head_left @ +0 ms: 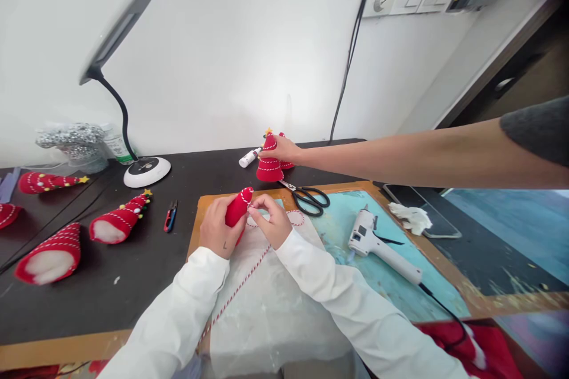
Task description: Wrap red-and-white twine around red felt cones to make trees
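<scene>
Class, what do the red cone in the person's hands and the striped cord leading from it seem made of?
The red cone looks like matte felt, no sheen. The striped cord looks like twisted twine, red and white strands spiralling; its fibre cannot be told.

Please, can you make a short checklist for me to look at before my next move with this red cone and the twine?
1. Left hand holds the red felt cone firmly: ok.
2. Right hand pinches the red-and-white twine at the cone: ok.
3. Twine hangs loose over the white sheet, no tangle seen: ok.
4. Glue under the twine on the cone: cannot tell.
5. Hot glue gun on the blue mat is warm: cannot tell.
6. Co-worker's hand, on a felt tree, stays apart from your hands: ok.
</scene>
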The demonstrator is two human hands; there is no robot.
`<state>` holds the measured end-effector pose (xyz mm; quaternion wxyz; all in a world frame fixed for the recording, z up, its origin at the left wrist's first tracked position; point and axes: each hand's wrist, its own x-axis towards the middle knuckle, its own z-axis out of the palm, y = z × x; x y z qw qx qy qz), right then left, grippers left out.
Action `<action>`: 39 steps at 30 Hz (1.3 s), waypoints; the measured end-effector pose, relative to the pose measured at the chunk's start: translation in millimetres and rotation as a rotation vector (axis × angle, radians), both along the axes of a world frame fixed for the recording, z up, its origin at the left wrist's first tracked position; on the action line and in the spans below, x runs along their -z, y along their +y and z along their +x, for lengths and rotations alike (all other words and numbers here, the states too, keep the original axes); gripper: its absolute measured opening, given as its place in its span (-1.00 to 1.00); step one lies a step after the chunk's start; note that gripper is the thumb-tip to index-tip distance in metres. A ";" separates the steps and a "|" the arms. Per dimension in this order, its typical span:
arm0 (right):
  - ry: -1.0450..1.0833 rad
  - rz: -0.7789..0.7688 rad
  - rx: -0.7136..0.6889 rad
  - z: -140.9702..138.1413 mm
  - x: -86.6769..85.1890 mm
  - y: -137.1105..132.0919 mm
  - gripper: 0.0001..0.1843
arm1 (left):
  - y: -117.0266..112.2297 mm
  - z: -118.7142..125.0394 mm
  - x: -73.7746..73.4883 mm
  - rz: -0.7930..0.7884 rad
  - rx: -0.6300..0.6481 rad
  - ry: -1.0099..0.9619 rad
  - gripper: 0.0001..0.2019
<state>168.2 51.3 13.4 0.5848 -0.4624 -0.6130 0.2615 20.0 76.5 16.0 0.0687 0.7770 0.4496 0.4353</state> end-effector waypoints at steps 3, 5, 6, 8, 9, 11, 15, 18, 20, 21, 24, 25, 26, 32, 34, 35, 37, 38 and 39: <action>0.148 -0.075 -0.172 0.2 -4.5 -5.0 -0.78 | 1.5 -0.9 0.2 -0.017 -0.003 0.003 -0.64; 0.194 -0.115 -0.235 -0.2 -9.0 -8.6 -0.74 | 0.8 -0.2 -0.7 -0.015 -0.020 0.017 -0.65; 0.196 -0.118 -0.240 -0.4 -11.6 -10.4 -0.72 | -0.1 0.5 -1.3 -0.014 -0.033 0.022 -0.65; 0.169 -0.096 -0.226 -0.3 -16.9 -13.5 -0.70 | -2.1 2.4 -2.6 -0.017 -0.052 0.029 -0.66; 0.147 -0.080 -0.217 -0.1 -19.2 -14.8 -0.68 | -2.9 3.2 -3.1 -0.020 -0.057 0.031 -0.66; 0.101 -0.043 -0.193 0.8 -22.2 -16.5 -0.66 | -3.6 4.0 -3.2 -0.023 -0.058 0.030 -0.66; 0.033 -0.028 -0.159 2.1 -22.3 -16.2 -0.67 | -0.9 2.6 -1.4 -0.030 -0.034 -0.016 -0.64; 0.026 -0.061 -0.149 2.0 -20.8 -14.2 -0.70 | 1.6 0.9 -1.2 -0.058 0.001 -0.050 -0.62; 0.019 -0.084 -0.135 2.0 -20.4 -13.0 -0.71 | 2.3 0.3 -1.7 -0.053 0.021 -0.085 -0.62; 0.015 -0.093 -0.122 2.2 -20.4 -12.4 -0.71 | 2.5 0.3 -1.9 -0.047 0.033 -0.106 -0.62; 0.020 -0.112 -0.089 4.6 -20.9 -10.9 -0.69 | 2.0 1.0 -2.3 -0.094 0.077 -0.186 -0.62; 0.026 -0.115 -0.079 5.8 -21.0 -10.1 -0.69 | 1.7 1.5 -2.4 -0.145 0.095 -0.225 -0.60; 0.033 -0.118 -0.067 7.1 -21.0 -9.3 -0.68 | 1.2 2.0 -2.5 -0.207 0.117 -0.273 -0.58; 0.088 -0.109 -0.038 13.4 -18.3 -2.9 -0.66 | -0.5 6.5 -4.7 -0.484 0.335 -0.578 -0.56; 0.107 -0.121 -0.054 14.0 -17.7 -1.9 -0.65 | -0.5 7.5 -4.9 -0.566 0.407 -0.658 -0.56; 0.114 -0.129 -0.060 14.1 -17.6 -1.7 -0.65 | -0.4 7.7 -4.6 -0.613 0.437 -0.696 -0.54; 0.127 -0.141 -0.068 14.0 -17.6 -1.6 -0.64 | -0.2 7.3 -3.6 -0.707 0.480 -0.757 -0.51; 0.133 -0.143 -0.069 14.0 -17.6 -1.5 -0.63 | -0.1 6.8 -2.9 -0.748 0.496 -0.778 -0.50; 0.137 -0.143 -0.067 14.0 -17.7 -1.5 -0.63 | 0.0 6.1 -2.4 -0.782 0.509 -0.795 -0.49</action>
